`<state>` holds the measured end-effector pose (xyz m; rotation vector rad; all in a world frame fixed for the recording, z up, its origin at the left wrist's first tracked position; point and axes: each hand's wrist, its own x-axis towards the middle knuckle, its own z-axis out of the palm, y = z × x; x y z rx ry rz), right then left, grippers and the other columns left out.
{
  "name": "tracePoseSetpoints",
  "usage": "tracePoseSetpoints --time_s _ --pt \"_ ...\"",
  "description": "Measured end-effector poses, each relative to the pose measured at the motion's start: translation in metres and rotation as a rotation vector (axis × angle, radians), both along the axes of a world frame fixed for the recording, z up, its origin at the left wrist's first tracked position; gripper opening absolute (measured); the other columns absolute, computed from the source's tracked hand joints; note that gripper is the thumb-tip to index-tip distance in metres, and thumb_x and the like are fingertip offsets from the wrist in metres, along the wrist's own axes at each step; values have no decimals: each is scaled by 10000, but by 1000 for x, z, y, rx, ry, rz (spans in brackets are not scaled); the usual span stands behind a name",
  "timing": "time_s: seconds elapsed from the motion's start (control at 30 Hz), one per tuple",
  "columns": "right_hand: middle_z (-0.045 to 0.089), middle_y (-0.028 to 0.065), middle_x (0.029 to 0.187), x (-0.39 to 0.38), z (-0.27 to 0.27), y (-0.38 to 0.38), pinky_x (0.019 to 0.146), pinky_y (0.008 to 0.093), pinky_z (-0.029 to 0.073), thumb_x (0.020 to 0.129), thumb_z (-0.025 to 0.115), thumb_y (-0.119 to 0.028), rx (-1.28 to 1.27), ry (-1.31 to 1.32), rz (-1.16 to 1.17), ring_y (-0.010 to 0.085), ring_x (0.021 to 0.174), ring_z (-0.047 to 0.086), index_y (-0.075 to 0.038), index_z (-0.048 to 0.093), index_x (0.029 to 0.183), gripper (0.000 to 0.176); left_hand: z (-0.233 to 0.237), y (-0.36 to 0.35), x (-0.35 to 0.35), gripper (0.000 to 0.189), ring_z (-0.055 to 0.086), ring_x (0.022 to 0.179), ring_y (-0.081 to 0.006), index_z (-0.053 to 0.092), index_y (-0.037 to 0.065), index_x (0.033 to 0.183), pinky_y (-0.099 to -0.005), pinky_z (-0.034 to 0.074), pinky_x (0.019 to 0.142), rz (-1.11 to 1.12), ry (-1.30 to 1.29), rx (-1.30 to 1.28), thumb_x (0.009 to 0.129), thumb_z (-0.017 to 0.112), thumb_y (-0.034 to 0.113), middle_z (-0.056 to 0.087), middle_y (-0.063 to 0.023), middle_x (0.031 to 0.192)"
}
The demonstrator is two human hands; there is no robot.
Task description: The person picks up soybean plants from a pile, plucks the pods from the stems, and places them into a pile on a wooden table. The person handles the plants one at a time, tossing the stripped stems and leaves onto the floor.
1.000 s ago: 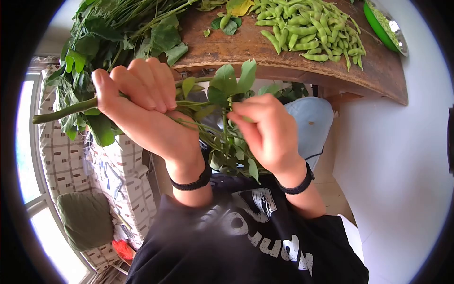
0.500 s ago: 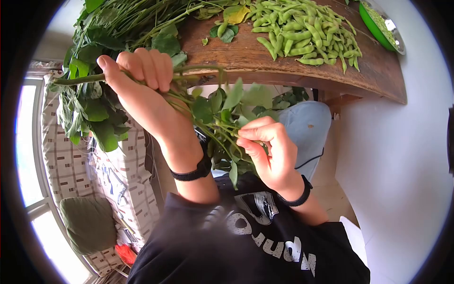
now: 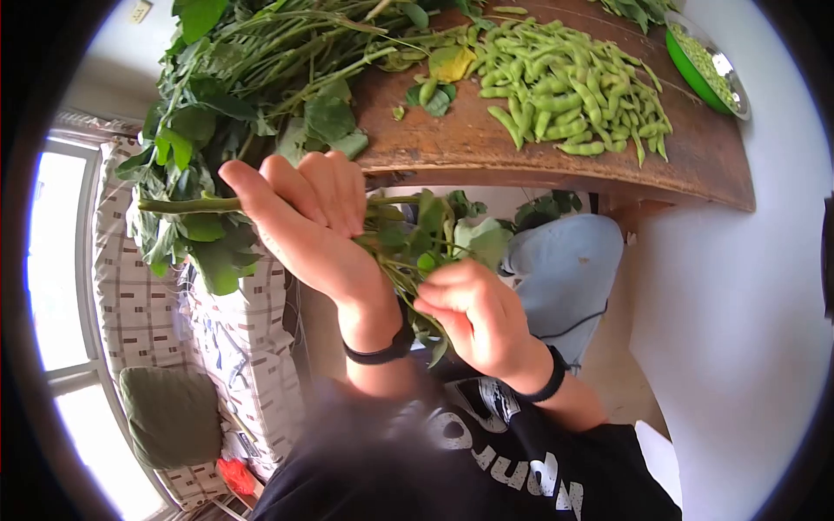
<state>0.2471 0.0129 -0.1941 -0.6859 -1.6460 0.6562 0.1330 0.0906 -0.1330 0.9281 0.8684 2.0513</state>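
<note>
My left hand is wrapped round a soybean stalk, held level in front of the table edge. The bare thick end sticks out to the left past my thumb. Leafy side stems of the same plant spread out on the other side of the fist. Among these stems, the thumb and fingers of my right hand are pinched together, slightly blurred. What lies between those fingertips is hidden. A heap of green soybean pods lies on the wooden table beyond both hands.
Cut soybean plants pile up at the table's left, leaves hanging over its edge. A yellow leaf and a loose pod lie near the heap. A green-sided bowl stands far right by the white wall.
The view has shifted, so the table and hands sit lower in it. My right hand has moved closer to my left wrist, along the stems. My left hand keeps its grip on the stalk.
</note>
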Motion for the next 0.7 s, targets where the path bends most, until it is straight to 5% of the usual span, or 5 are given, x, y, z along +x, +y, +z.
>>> tracePoseSetpoints --time_s 0.07,0.13,0.47,0.63,0.7 --pt "613 154 907 1 -2 -4 684 384 515 740 723 59 -1 -7 19 318 782 619 20 543 1006 323 -1 3 -6 586 163 403 -79 236 159 557 -261 120 392 0 -29 -11 1037 303 487 201 40 444" --pt "613 143 915 17 -3 0 710 389 512 814 656 -46 -87 -197 584 310 784 613 34 569 981 205 -3 18 -18 581 145 413 -80 233 170 556 -283 92 400 277 42 -55 1038 300 488 194 48 455" --pt "623 150 916 79 65 -7 582 308 459 830 536 15 323 58 -360 203 675 559 35 648 973 183 -2 9 -2 588 254 615 -131 221 128 564 -286 252 587 -300 -202 184 1045 279 461 273 -5 615" --pt "568 100 876 55 58 26 633 247 411 873 445 70 -9 124 -314 127 688 486 34 607 928 174 4 -2 9 592 263 626 -129 238 138 564 -273 265 597 -361 -263 204 1042 264 487 285 4 630" --pt "537 64 861 56 54 29 636 233 376 891 439 53 -210 136 -216 118 685 443 25 587 902 152 4 -4 5 545 274 664 -117 303 139 575 -267 261 636 -508 -309 277 1015 440 431 287 19 670"
